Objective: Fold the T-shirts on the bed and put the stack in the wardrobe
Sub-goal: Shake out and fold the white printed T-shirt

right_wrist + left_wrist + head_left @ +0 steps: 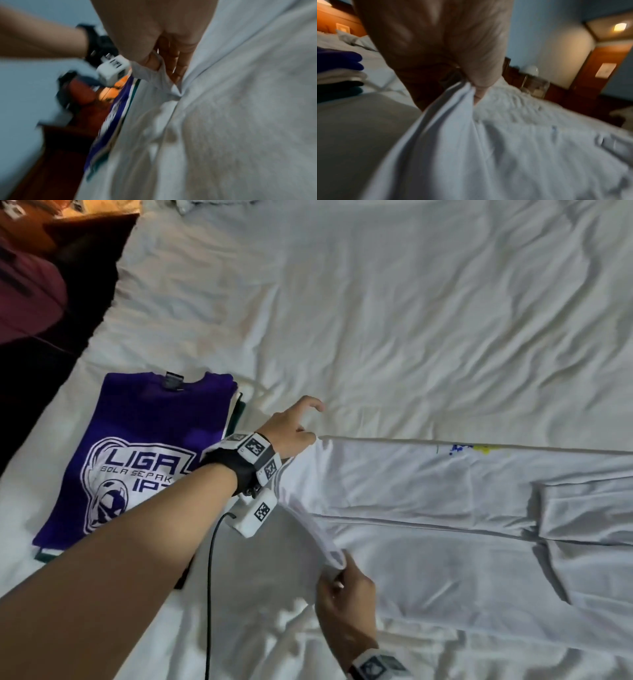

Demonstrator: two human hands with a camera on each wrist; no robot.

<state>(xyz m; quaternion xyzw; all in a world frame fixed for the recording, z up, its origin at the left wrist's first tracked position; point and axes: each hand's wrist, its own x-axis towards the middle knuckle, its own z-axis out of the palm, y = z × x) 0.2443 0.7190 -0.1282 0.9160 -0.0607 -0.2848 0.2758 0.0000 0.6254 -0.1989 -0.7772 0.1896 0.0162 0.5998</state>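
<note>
A white T-shirt (pixel 445 508) lies partly folded across the bed (pixel 376 302), its sleeves turned in and a small blue and yellow print at its far edge. My left hand (pixel 294 433) pinches its far left corner, seen close in the left wrist view as white cloth (pixel 453 121) under the thumb and fingers (pixel 479 86). My right hand (pixel 342 587) pinches the near left corner; the right wrist view shows that white fabric (pixel 223 121) held by my fingers (pixel 173 63). A folded stack topped by a purple T-shirt (pixel 147 450) sits at the left.
The white sheet is wrinkled, with open bed beyond the shirt. The bed's left edge drops to a dark floor with a maroon bag (pixel 27 296). A black cable (pixel 210 577) hangs from my left wrist. A nightstand with a lamp (pixel 532 70) stands past the bed.
</note>
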